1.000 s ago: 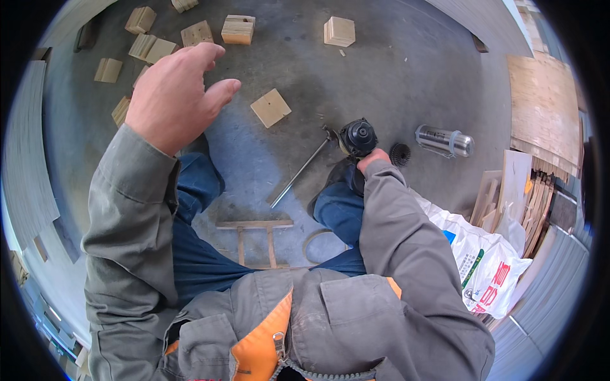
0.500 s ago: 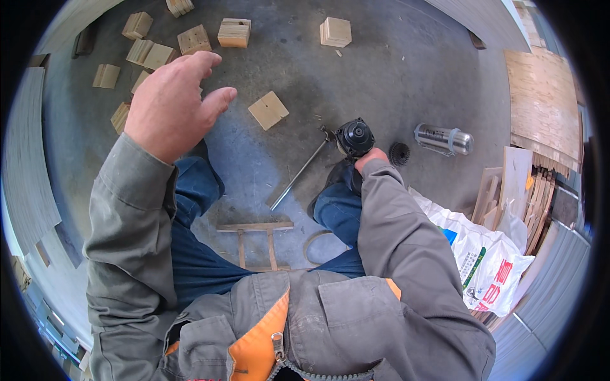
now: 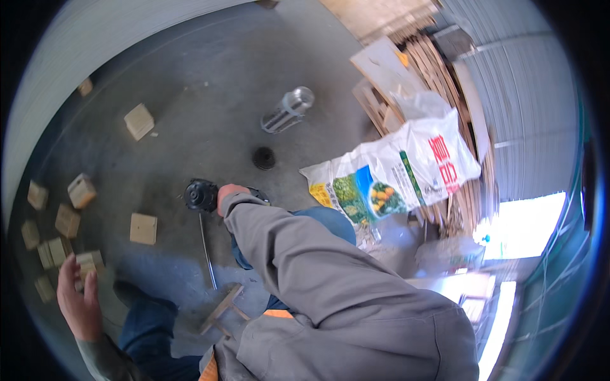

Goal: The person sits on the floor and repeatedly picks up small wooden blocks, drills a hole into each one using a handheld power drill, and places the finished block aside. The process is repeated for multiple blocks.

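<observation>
My right hand (image 3: 231, 192) is closed round the grip of a black power tool with a round, ribbed head (image 3: 201, 195); its exact kind does not show. From beside that head a thin metal rod, like a hammer's handle (image 3: 208, 253), runs along the floor. My left hand (image 3: 80, 298) is raised at the lower left, empty, fingers and thumb apart. Under and beyond it lies a cluster of small wooden blocks (image 3: 67, 220). One square block (image 3: 143, 228) lies apart, between the cluster and the tool; another block (image 3: 138, 122) is farther off.
A steel vacuum flask (image 3: 287, 110) lies beyond a round black coil-like piece (image 3: 264, 158). To the right, a white printed sack (image 3: 394, 168) leans on stacked wood strips (image 3: 445, 82). A small wooden stool (image 3: 222, 309) stands between my legs. Pale panels (image 3: 95, 57) border the far left.
My view has swung to the right, bringing the whole sack and a bright opening into sight. My right hand still holds the tool. My left hand stays open and now appears at the lower left.
</observation>
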A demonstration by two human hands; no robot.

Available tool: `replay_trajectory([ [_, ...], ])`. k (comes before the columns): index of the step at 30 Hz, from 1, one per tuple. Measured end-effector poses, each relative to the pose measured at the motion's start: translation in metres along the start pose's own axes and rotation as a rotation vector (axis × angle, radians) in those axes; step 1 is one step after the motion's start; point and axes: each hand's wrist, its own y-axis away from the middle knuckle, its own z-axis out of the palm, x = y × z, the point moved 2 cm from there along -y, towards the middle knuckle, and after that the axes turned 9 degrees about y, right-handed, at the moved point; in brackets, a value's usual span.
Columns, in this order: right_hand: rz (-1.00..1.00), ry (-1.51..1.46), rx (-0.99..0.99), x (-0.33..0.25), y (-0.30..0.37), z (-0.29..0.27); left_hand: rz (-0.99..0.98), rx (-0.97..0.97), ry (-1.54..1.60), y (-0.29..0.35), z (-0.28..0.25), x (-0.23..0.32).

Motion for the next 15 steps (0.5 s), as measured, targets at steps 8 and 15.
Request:
replay_trajectory([
  [8, -0.041, -0.076, 0.018, 0.004, 0.007, 0.017, 0.003, -0.1, 0.003, -0.009, 0.018, 0.004],
  [15, -0.054, -0.069, 0.02, 0.0, 0.005, 0.016, 0.02, -0.103, -0.023, -0.008, 0.022, 0.011],
])
